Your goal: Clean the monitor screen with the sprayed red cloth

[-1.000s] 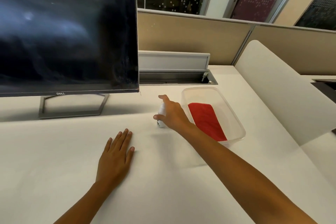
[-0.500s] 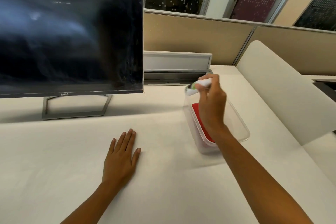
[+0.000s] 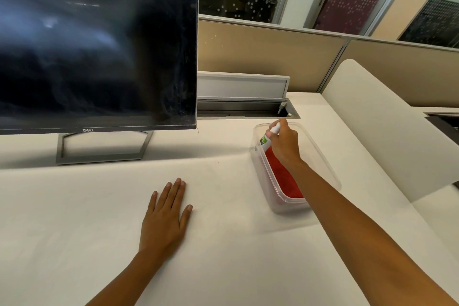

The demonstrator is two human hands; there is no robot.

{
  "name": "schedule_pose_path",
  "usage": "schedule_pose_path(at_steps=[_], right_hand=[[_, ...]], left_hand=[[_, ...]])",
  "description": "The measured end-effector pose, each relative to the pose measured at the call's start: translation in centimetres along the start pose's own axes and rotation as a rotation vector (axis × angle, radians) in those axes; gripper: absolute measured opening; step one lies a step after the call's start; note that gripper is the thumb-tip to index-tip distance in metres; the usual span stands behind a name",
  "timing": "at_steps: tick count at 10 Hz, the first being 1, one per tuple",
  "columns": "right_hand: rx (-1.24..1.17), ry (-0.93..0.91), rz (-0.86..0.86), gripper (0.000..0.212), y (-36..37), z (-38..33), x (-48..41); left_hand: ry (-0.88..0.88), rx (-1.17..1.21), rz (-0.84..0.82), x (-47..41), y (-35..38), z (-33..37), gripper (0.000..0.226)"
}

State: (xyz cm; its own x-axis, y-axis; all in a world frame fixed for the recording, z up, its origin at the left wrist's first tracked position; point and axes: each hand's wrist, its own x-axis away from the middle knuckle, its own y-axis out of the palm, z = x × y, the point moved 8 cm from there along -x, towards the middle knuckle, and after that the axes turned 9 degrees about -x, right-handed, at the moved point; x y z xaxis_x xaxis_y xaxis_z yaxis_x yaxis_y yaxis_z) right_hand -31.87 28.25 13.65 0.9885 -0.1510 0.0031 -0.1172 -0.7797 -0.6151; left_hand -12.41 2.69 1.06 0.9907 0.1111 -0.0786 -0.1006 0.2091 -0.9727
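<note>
1 step underway: right hand [image 3: 283, 143] clamped on spray bottle [image 3: 269, 135] over red cloth [image 3: 283, 176]; left hand [image 3: 165, 216] flat, fingers apart. Next likely calls for spraying.

A single head-worn wide-angle camera looks forward and down across a white counter [image 3: 74, 243], close behind both outstretched forearms, facing a Dell monitor [image 3: 96, 57] at left and office partitions [image 3: 268, 57] beyond.
</note>
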Motion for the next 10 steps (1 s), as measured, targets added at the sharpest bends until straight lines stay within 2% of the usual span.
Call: schedule_pose_path(at_steps=[3, 5, 7, 8, 9, 10], right_hand=[[0.083, -0.056, -0.187, 0.035, 2.3, -0.9, -1.0], [0.111, -0.042, -0.188, 0.032, 2.2, -1.0, -0.7], [0.082, -0.070, -0.098, 0.031, 1.6, -0.7, -0.1], [-0.020, -0.087, -0.061, 0.032, 0.9, -0.8, 0.2], [-0.207, -0.100, 0.117, 0.032, -0.4, -1.8, 1.8], [-0.195, -0.198, 0.269, 0.024, -1.0, -2.9, 3.2]], left_hand=[[-0.002, -0.019, 0.012, -0.1, 0.2, -0.1, 0.071], [0.006, -0.005, 0.014, -0.1, 0.3, -0.1, 0.074], [0.018, 0.004, 0.025, 0.0, 0.0, -0.1, 0.081], [0.006, 0.023, 0.016, 0.0, 0.1, -0.2, 0.081], [-0.011, 0.038, 0.010, 0.1, -0.2, -0.3, 0.067], [0.000, 0.053, 0.001, 0.2, -0.1, -0.6, 0.058]])
